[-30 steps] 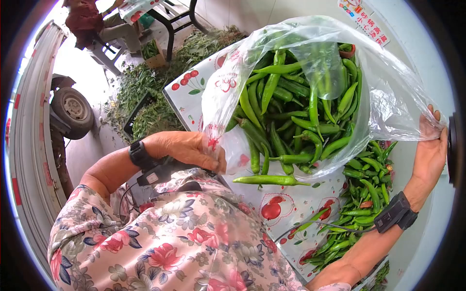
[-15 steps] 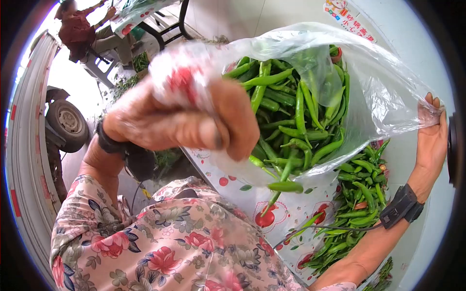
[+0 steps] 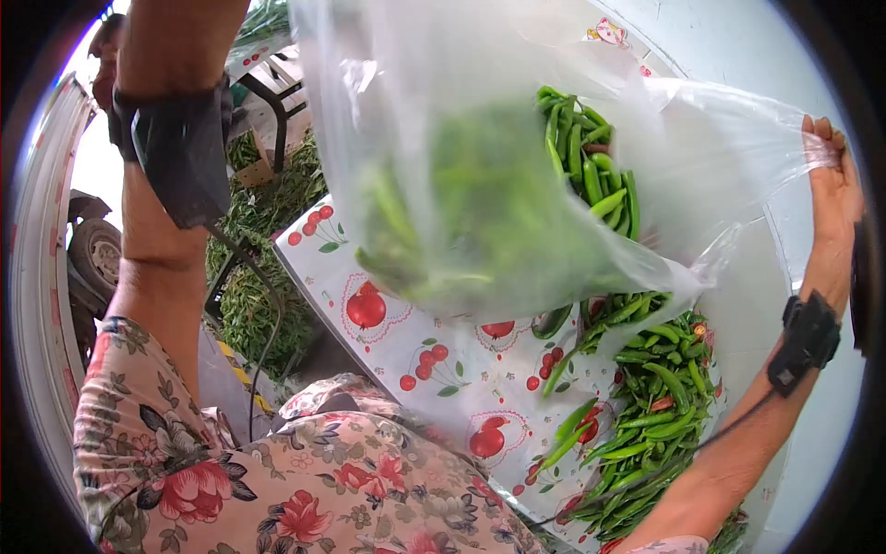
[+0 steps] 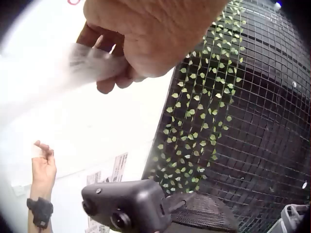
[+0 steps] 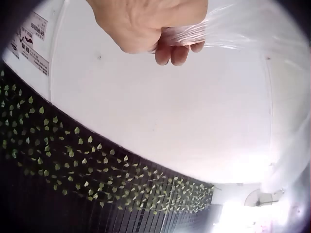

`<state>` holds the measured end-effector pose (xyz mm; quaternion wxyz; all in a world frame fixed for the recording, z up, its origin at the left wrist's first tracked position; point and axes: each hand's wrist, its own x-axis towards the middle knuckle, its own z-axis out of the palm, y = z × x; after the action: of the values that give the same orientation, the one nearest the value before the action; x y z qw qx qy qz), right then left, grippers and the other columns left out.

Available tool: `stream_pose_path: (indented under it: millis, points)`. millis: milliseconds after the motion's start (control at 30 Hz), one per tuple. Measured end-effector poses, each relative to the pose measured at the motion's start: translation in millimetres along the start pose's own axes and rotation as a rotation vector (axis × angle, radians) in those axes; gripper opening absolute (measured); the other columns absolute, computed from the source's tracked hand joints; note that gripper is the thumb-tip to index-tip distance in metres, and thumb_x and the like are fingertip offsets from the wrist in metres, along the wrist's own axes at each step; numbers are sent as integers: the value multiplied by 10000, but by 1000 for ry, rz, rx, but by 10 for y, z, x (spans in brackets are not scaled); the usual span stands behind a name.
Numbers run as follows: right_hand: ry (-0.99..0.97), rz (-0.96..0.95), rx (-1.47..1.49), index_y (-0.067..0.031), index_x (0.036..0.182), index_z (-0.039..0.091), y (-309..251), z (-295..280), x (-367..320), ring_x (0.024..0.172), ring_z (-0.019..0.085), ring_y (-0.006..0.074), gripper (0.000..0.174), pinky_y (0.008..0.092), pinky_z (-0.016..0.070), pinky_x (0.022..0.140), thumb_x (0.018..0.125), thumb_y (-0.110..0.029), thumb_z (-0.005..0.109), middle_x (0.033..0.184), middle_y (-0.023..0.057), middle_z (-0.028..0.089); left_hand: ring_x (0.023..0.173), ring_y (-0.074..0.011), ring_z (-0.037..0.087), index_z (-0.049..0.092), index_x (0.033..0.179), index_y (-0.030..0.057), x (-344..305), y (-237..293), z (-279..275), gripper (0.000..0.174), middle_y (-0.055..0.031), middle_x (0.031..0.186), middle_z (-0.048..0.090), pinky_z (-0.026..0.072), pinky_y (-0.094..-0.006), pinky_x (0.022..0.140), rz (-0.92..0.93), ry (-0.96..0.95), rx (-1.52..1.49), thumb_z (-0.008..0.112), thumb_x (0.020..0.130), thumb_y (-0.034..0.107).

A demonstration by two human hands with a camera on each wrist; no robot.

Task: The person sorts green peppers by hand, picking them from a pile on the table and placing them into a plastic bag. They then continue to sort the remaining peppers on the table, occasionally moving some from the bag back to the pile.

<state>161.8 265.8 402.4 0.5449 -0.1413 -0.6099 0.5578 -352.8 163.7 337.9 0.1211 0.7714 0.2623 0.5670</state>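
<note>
A clear plastic bag stretches between my raised hands, with green peppers inside, blurred through the film. My left hand grips gathered plastic in the left wrist view; in the head view only that arm shows, the hand being beyond the top edge. At the right of the head view, my right hand holds the other side of the bag. The right wrist view shows the right hand with its fingers curled round bunched film. More green peppers lie in a pile below the bag.
The table has a white cloth printed with red fruit. Cut greenery covers the floor at the left, near a box and a wheel. Another person is partly visible at the upper left. A pale wall stands at the right.
My left hand has risen from beside the bag, past the head view's top edge, pulling plastic with it. The bag and its peppers have lifted and tilted. My right hand has moved slightly up, still gripping.
</note>
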Motion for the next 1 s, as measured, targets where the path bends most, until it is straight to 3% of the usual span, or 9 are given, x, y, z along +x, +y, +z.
stream_pose_path:
  millis: [133,200,367,433,500,767,833,900,1000]
  points:
    - [560,-151,-66,76,987,499,292,-146,-90,1108,555,356,242,562,333,1126,1017,-79,315,1089,267,574,577,-133,481,470,915,62,-327,118,-235,314,-19,697,474,446,-270,535,-135,-79,-76,350,1038,325]
    - [592,-202,-155,80,984,502,23,-306,-18,1059,567,345,232,542,361,1112,1006,-86,341,1049,260,575,548,-130,461,463,903,68,-463,262,-296,325,-10,666,459,437,-272,510,-182,-115,-166,345,1039,340]
    - [17,-20,-68,76,1054,554,225,177,27,974,577,247,220,432,428,1057,993,-93,427,1021,164,606,474,-121,413,445,874,83,-713,408,49,354,12,588,423,414,-279,446,-278,-152,-510,335,1041,376]
    - [440,-70,-367,58,1104,569,459,282,-134,892,571,187,210,395,461,1003,985,-80,466,1009,114,616,441,-109,370,454,1024,50,-894,259,309,322,37,565,396,409,-255,427,-259,-49,-748,295,1057,329]
    - [482,12,-340,22,1159,576,569,218,-307,724,498,117,228,327,483,821,960,-82,533,960,64,607,563,-122,520,567,1048,14,-988,288,317,382,4,613,481,455,-276,548,-455,-21,-851,463,1008,379]
    - [740,167,-350,3,1181,541,1296,-334,-1131,629,466,93,285,267,450,610,910,-79,573,916,87,580,538,-86,477,580,940,91,-2433,-905,338,273,44,632,477,454,-256,513,-1306,396,-816,467,1015,327]
    - [746,230,-481,-16,1141,548,1678,-445,-1410,576,453,90,249,257,440,547,896,-58,568,887,94,585,576,-95,536,600,910,80,-3114,-1423,275,321,31,680,542,496,-259,563,-1466,124,-602,516,988,380]
    - [766,381,-483,-31,1116,545,1961,-338,-1629,549,466,89,236,248,434,500,884,-59,573,866,96,602,647,-92,582,611,933,64,-3284,-1377,346,371,9,760,592,530,-272,617,-1258,-266,-259,550,962,429]
    - [763,606,-511,-48,1133,546,2147,-247,-1852,658,587,117,289,268,480,547,847,-54,588,925,69,634,751,-90,601,620,934,48,-3186,-1221,402,450,-8,865,613,552,-297,669,-1457,-279,-492,542,949,492]
